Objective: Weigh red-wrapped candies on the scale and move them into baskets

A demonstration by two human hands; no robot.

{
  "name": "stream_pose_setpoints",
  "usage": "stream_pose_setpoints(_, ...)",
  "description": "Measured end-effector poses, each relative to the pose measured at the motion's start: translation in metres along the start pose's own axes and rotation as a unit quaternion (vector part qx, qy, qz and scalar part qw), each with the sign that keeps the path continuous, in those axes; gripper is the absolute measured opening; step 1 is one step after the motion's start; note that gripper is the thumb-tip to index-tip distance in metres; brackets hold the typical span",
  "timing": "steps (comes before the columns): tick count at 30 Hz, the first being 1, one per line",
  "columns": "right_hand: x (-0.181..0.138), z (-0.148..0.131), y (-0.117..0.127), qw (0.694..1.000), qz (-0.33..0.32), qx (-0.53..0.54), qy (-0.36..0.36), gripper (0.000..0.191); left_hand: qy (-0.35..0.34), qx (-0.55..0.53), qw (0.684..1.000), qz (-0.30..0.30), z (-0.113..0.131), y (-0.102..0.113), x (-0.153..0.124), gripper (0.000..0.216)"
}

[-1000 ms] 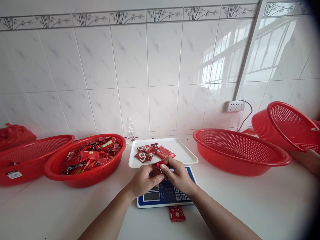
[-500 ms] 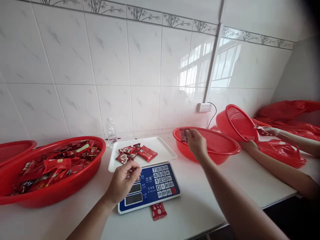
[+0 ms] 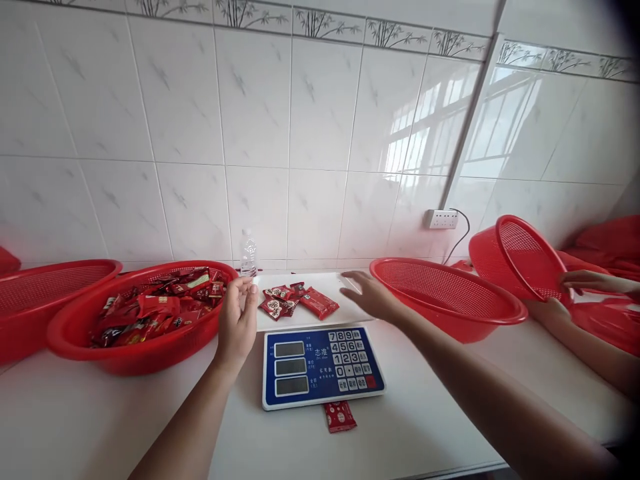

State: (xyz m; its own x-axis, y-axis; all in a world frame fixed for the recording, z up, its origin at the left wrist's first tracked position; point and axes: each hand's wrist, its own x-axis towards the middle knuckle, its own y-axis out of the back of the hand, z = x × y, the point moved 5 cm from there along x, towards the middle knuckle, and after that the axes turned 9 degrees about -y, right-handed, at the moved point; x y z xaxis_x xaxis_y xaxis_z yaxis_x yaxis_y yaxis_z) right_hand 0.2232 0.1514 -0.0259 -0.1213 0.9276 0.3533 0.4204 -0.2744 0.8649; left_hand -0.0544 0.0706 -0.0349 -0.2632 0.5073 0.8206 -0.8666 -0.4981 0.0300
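Observation:
My left hand [image 3: 238, 319] is raised at the left edge of the white tray [image 3: 320, 280], thumb apart from the fingers, holding nothing I can see. Over the tray's right edge my right hand [image 3: 371, 296] reaches in with fingers apart and nothing in them. Between the hands, several small red-and-cream packets [image 3: 274, 308] and a larger red packet [image 3: 320, 303] lie on the tray. In front of it is a digital scale [image 3: 323, 367] with a blue keypad panel and dark displays. A red packet [image 3: 341, 417] lies partly beneath the scale's front edge.
At left stands a red basket [image 3: 145, 363] filled with packets, beside another red basket [image 3: 55, 283]. A red basket [image 3: 445, 320] stands at right. Farther right, a co-worker's hands [image 3: 550, 310] are at a tilted basket [image 3: 487, 257]. A clear bottle [image 3: 249, 255] and socket strip [image 3: 442, 219] are by the wall.
My right hand has let go of the small packet over the right basket and moved left to the tray. My left hand has opened and risen away from the scale. The view has turned rightward-shifted objects.

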Motion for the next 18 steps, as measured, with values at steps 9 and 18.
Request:
stream_pose_setpoints(9,-0.001,-0.113,-0.063,0.971,-0.164,0.000,0.173,0.069,0.040,0.003,0.999,-0.034,-0.025,-0.006,-0.001,0.027)
stream_pose_setpoints(18,0.011,-0.097,-0.063,0.985,-0.096,-0.012,0.140,0.028,0.038,-0.006,0.997,-0.066,-0.022,-0.013,-0.006,0.027)
